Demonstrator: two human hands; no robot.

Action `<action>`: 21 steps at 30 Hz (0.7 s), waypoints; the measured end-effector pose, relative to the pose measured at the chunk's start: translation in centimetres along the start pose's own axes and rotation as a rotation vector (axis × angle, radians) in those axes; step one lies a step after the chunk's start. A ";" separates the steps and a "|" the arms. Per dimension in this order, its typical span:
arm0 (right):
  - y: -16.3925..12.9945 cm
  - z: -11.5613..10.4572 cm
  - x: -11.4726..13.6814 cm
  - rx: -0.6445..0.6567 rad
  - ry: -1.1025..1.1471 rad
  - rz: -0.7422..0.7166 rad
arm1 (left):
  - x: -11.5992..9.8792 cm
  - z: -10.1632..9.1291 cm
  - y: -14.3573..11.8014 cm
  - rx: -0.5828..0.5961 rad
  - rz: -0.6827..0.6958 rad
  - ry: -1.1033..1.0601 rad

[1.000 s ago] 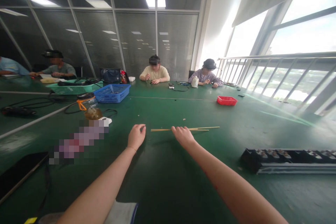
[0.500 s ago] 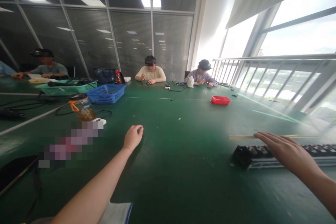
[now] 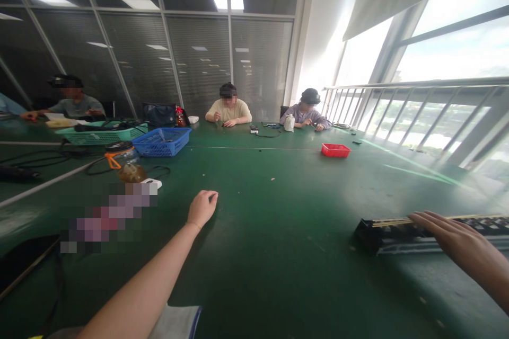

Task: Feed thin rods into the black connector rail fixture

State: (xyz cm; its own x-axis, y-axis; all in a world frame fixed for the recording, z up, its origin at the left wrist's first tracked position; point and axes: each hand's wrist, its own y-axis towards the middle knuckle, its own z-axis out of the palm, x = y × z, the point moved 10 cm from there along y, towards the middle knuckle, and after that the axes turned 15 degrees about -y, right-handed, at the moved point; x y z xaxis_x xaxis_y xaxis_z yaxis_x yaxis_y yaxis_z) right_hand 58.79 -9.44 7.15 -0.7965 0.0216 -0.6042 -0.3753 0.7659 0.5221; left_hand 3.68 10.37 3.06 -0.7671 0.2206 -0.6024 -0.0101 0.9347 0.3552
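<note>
A long black case [image 3: 369, 235] with a row of dark slots along its top lies at the right of the green table. Thin pale yellow sticks [image 3: 392, 221] run lengthwise along its upper side. My right hand [image 3: 449, 230] reaches over the case, fingers together and closed on the sticks; its thumb is hidden beneath. Left of the middle, my left hand [image 3: 202, 207] rests on the table, fingers curled in and thumb near the forefinger. Nothing shows in it, though its underside is hidden.
A red basket [image 3: 335, 150] stands farther back. At the left are a blue basket [image 3: 161, 143], a green basket [image 3: 105, 135], a jar with an orange strap [image 3: 129, 169] and cables. Three people sit across the table. A booklet [image 3: 175, 322] lies near my left forearm.
My right hand has moved right and slightly nearer, bringing the sticks from behind the black case to its upper side. My left hand has stayed in place.
</note>
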 end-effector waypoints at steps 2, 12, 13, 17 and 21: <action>-0.1 0.0 -0.1 0.004 0.002 0.001 | 0.0 0.1 0.0 0.015 -0.006 0.005; -0.7 0.3 -0.2 0.045 -0.023 0.112 | -0.1 0.4 -0.1 0.046 -0.012 0.011; -0.7 0.3 -0.1 0.041 -0.032 0.114 | -0.1 0.4 -0.1 0.047 -0.014 0.013; -0.9 0.2 -0.1 0.006 -0.063 0.131 | -0.1 0.4 -0.1 0.043 -0.003 0.013; -1.4 1.0 -0.6 0.078 -0.047 0.217 | 0.0 0.6 -0.1 0.044 0.012 0.003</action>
State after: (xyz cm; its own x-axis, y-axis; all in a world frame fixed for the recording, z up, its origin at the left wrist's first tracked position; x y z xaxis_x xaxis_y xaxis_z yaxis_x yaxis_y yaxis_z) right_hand 60.28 -9.84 6.21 -0.8311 0.2199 -0.5108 -0.1582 0.7870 0.5963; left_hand 4.06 10.46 2.63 -0.7693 0.2308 -0.5958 0.0270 0.9434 0.3307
